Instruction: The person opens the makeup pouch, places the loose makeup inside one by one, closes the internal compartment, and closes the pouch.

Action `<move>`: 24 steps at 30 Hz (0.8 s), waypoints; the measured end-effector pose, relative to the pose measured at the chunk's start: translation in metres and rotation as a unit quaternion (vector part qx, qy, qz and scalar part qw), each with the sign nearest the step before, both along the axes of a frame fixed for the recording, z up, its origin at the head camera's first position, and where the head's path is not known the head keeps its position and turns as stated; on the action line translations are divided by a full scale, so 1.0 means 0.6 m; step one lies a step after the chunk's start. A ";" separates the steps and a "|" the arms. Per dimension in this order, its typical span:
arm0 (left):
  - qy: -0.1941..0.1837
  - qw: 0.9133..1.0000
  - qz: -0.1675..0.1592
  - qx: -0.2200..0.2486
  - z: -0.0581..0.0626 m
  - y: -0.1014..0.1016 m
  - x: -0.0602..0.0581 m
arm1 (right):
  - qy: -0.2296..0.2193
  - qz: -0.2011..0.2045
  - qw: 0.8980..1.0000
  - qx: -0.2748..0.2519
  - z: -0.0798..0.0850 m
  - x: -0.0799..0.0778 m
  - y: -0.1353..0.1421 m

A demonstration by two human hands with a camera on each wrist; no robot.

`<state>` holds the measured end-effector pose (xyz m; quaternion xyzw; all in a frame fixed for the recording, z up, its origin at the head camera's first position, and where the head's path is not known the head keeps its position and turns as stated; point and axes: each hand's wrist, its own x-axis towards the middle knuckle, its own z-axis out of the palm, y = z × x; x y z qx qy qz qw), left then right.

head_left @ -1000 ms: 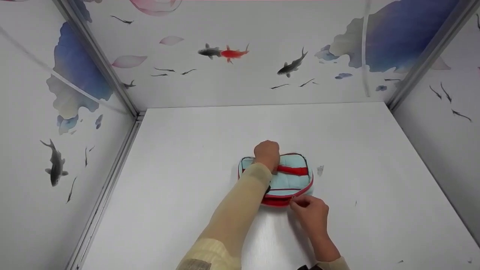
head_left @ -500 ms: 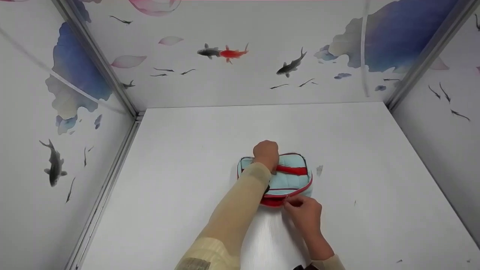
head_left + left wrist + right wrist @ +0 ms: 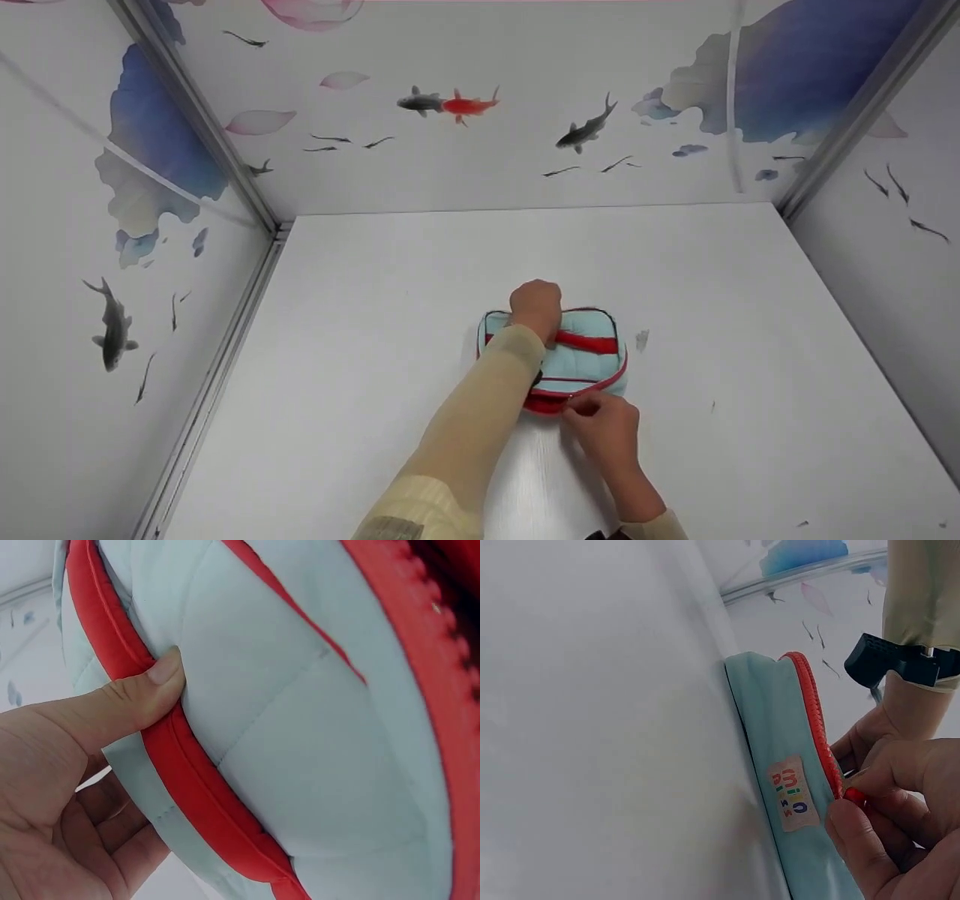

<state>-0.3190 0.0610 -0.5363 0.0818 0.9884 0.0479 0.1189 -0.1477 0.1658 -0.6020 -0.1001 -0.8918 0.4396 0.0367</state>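
A light blue quilted pouch [image 3: 581, 366] with red zipper trim lies on the white table. Across its top runs a red strap [image 3: 202, 780]. My left hand [image 3: 535, 309] grips the pouch at its far side, thumb [image 3: 161, 682] pressing on the strap and fingers curled behind the edge. At the near side, my right hand [image 3: 606, 431] pinches a small red zipper pull [image 3: 855, 796] between thumb and forefinger. Right of the pull the zipper's teeth [image 3: 814, 712] are joined; to its left the red lining [image 3: 544, 405] shows through a gap. My left forearm covers part of the pouch.
The white table [image 3: 360, 337] is bordered by white panels printed with fish and blue leaves. A metal rail [image 3: 217, 390] runs along the left edge. A dark wrist camera [image 3: 885, 660] is strapped on my left wrist. A grey smudge [image 3: 641, 340] marks the table right of the pouch.
My right hand has moved left along the pouch's near edge with the zipper pull, and the gap has become shorter. My left hand keeps its place.
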 end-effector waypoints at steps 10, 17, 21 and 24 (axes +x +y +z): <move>-0.004 1.000 -0.010 -0.014 -0.008 -0.006 -0.014 | 0.051 0.013 0.999 -0.011 -0.010 -0.001 -0.022; -0.011 1.000 -0.008 -0.004 -0.011 -0.004 -0.016 | 0.055 0.004 0.998 -0.022 -0.016 -0.004 -0.031; -0.013 1.000 -0.004 -0.003 -0.011 -0.003 -0.015 | 0.052 0.018 0.998 -0.034 -0.018 -0.005 -0.040; -0.018 1.000 -0.002 0.001 -0.012 -0.001 -0.015 | 0.049 0.026 0.998 -0.043 -0.018 -0.004 -0.046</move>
